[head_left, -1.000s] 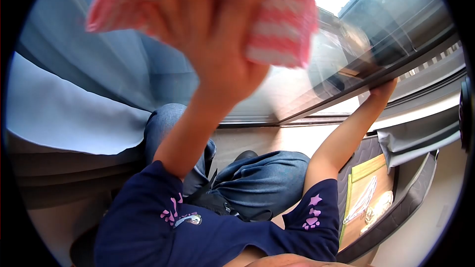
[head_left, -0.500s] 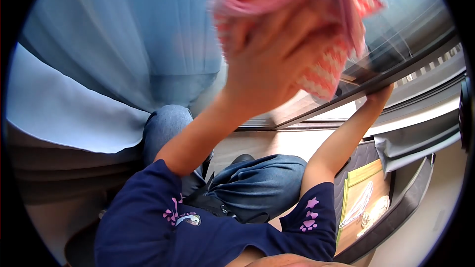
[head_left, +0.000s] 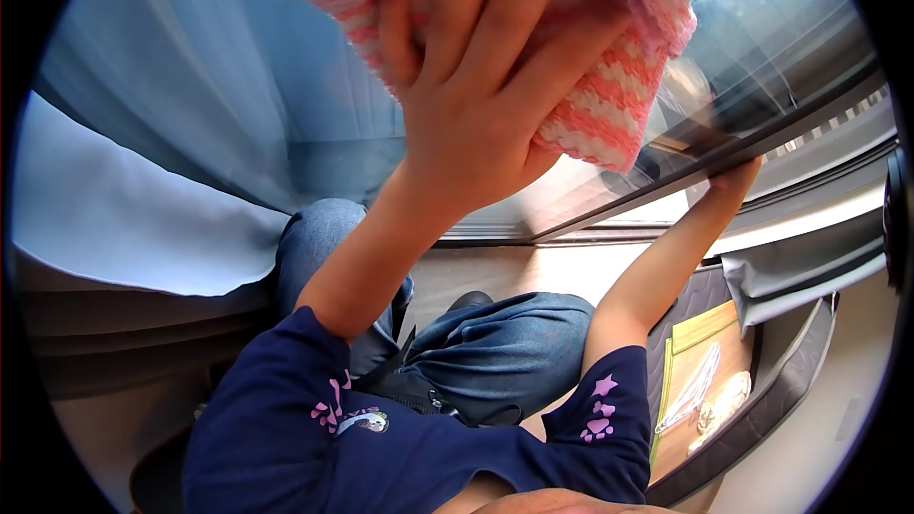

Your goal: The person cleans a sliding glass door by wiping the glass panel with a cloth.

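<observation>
My left hand (head_left: 476, 114) is raised in front of me, its back towards me and its fingers spread over a folded pink-and-white striped cloth (head_left: 609, 105), which it holds up at the glass (head_left: 752, 29). The cloth's upper edge runs out of view. Over on the right, my right hand (head_left: 738, 174) is at the dark frame (head_left: 666, 186) of the glass panel; its fingers are hidden behind the frame.
Blue-grey curtains (head_left: 228, 57) hang at the left, with a light blue cloth edge (head_left: 143, 209) lower down. My jeans-clad legs (head_left: 514, 347) are below. At right is a grey quilted box (head_left: 790, 371) holding a green-edged wooden-looking item (head_left: 709, 328) and white cords (head_left: 693, 390).
My left hand and the cloth swept right, then came back left and slightly up; the cloth's folds have shifted. My right hand has stayed at the frame.
</observation>
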Action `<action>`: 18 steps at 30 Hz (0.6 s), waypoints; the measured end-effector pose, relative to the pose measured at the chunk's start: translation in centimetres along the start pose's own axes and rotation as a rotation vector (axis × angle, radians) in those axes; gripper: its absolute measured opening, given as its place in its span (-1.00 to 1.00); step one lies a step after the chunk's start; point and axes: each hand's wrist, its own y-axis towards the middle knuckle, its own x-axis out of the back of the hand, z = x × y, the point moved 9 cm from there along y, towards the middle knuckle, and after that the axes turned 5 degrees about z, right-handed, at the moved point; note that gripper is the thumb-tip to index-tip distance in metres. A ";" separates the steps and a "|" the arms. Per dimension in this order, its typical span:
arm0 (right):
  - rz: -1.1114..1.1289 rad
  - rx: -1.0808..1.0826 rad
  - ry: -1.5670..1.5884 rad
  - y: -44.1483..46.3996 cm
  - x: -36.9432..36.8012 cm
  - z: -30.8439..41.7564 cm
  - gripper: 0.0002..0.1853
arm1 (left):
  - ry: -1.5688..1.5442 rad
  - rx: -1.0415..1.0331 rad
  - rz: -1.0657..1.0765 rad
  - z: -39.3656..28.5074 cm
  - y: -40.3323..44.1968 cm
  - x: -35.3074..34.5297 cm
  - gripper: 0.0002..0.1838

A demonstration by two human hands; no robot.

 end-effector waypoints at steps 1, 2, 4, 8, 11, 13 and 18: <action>0.003 -0.003 0.004 -0.2 -0.1 0.0 -0.37 | -0.003 0.004 -0.001 -0.3 -0.1 0.0 -0.57; 0.007 -0.006 0.007 0.0 -0.2 -0.1 -0.37 | -0.007 0.008 -0.003 -0.4 -0.1 -0.1 -0.57; 0.014 -0.011 0.013 -0.5 -0.3 -0.1 -0.37 | -0.014 0.016 -0.006 -0.3 0.1 -0.6 -0.57; 0.025 -0.024 0.024 -0.4 -0.5 -0.2 -0.37 | -0.030 0.033 -0.008 -0.4 -0.1 -1.0 -0.57; 0.029 -0.037 0.032 -0.5 -0.6 -0.4 -0.38 | -0.043 0.046 -0.005 -0.8 -0.4 -1.4 -0.56; 0.028 -0.050 0.035 -0.3 -0.7 -0.5 -0.38 | -0.053 0.056 0.002 -1.0 -0.6 -1.9 -0.55; 0.023 -0.095 0.035 -2.3 -1.6 -1.0 -0.38 | -0.090 -0.005 0.017 -1.5 -1.9 -3.0 -0.64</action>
